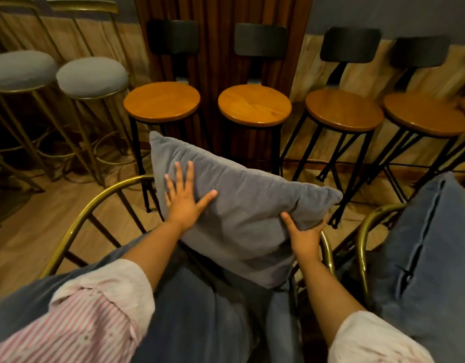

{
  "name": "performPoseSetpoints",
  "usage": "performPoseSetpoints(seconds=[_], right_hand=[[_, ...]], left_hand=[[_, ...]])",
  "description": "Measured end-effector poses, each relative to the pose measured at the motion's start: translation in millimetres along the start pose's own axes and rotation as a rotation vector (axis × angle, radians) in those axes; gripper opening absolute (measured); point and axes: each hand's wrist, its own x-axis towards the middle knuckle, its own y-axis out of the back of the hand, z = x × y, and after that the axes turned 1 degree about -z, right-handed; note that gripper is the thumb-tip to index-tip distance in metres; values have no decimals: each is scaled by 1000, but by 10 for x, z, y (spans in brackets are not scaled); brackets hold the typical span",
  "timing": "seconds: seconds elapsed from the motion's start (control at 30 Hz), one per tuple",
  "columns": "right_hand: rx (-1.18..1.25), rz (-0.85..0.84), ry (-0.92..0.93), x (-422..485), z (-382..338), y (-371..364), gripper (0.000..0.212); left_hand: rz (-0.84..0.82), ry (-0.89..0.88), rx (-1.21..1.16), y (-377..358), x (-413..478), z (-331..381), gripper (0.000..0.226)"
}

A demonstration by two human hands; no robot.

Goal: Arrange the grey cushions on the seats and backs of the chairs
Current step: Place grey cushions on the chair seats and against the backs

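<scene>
A square grey cushion [241, 218] stands tilted against the curved brass back of the chair [76, 226] in front of me. My left hand [185, 197] lies flat on its front face with fingers spread. My right hand [303, 234] grips the cushion's lower right edge, thumb on the front, fingers behind. A darker grey seat cushion [205, 310] fills the chair's seat below. On the right, another grey cushion [430, 258] with a zip seam leans in a second brass chair [363, 231].
Several wooden-topped bar stools [255, 104] with black frames and backrests line the wall ahead. Two grey-padded gold stools [92, 77] stand at the back left. Wooden floor [24, 244] shows left of the chair.
</scene>
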Motion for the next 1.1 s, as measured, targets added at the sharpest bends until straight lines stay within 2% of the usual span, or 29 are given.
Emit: performPoseSetpoints(seconds=[0.13,0.23,0.33,0.47,0.57,0.6,0.63,0.7,0.9,1.0,1.1], right_hand=[[9,3,-1,273,65,-49,123],[6,25,3,437,188,-54,112],[24,47,20,468,368,-54,97],[-12,38,77,186,610,-101,118],[-48,-78,40,-88,801,-115,140],[-50,-110,13,-157,845,-111,140],[-32,-117,-2,-223,840,-112,131],[23,-75,-15,-334,703,-104,116],[53,87,67,-502,-220,165,125],[58,156,180,-650,-838,317,105],[105,191,183,-984,-1411,501,101]], left_hand=[[142,59,-204,123,556,-176,108],[191,81,-385,100,774,-363,116],[101,180,-582,5,811,-631,112],[-40,351,-718,-149,707,-1043,114],[-96,414,-744,-184,661,-1124,101],[-104,403,-758,-174,626,-1087,98],[-112,383,-774,-157,577,-1033,98],[-110,323,-785,-70,477,-898,95],[-41,151,-758,633,230,-276,84],[10,70,-771,1193,46,86,85],[17,28,-780,1774,-258,403,89]])
